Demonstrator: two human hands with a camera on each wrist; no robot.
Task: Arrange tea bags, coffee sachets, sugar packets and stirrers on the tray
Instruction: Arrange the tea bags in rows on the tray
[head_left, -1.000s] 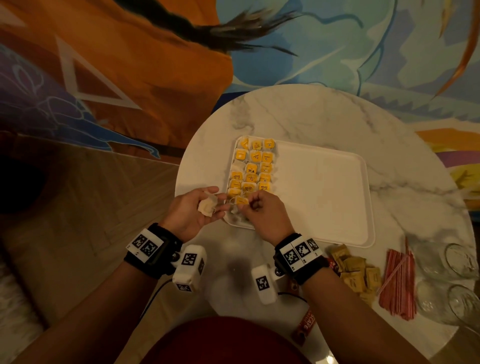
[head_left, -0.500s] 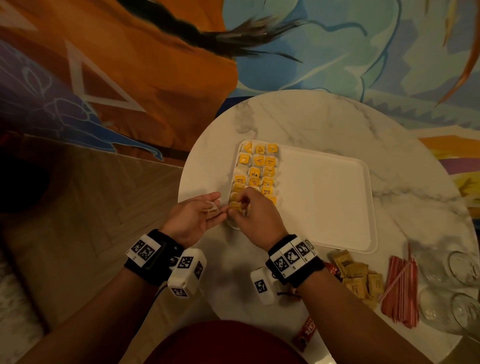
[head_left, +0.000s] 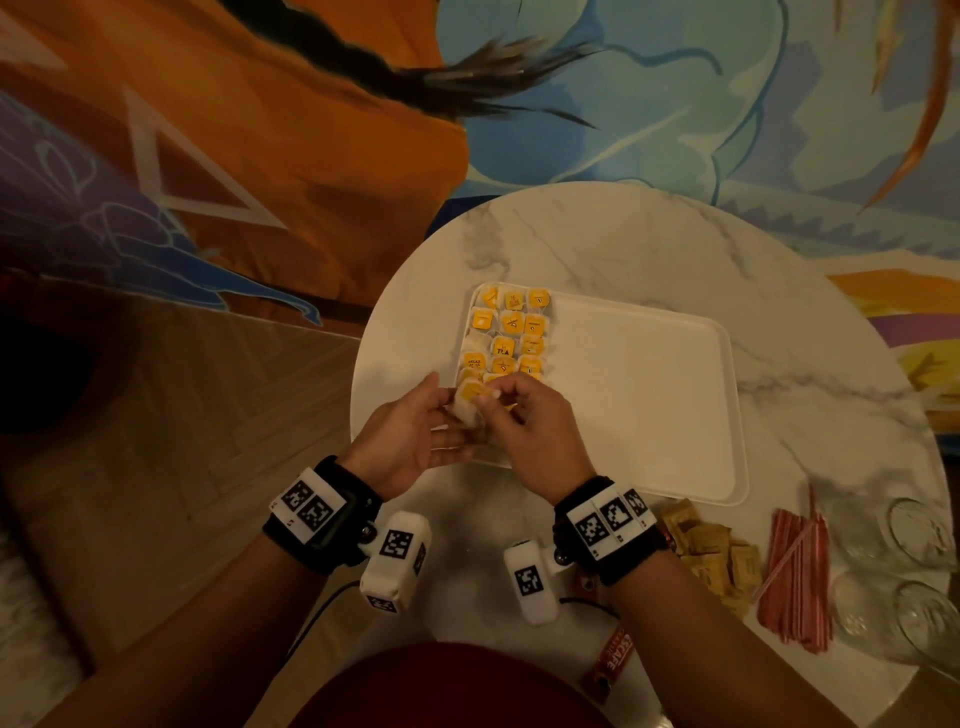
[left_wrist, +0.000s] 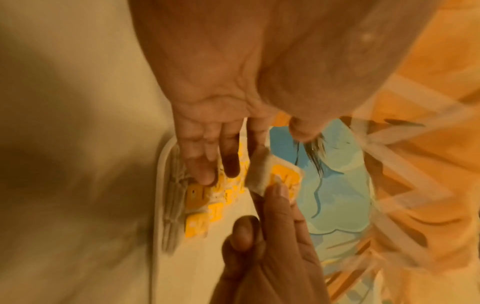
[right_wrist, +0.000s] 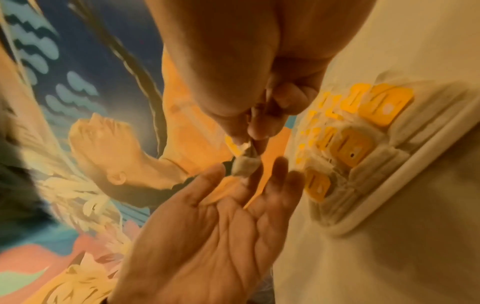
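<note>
A tea bag (head_left: 469, 399) with a yellow tag is pinched in the right hand (head_left: 530, 431) fingertips, over the tray (head_left: 649, 395) corner. The left hand (head_left: 410, 441) lies flat-fingered beneath it. Just beyond the pinch, tags in rows (one reads "TEA").

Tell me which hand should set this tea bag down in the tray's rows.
The right hand, probably. It already pinches the tea bag by its yellow tag, right over the near end of the rows in the tray. The left hand lies open beside the bag, fingers straight, gripping nothing.
</note>
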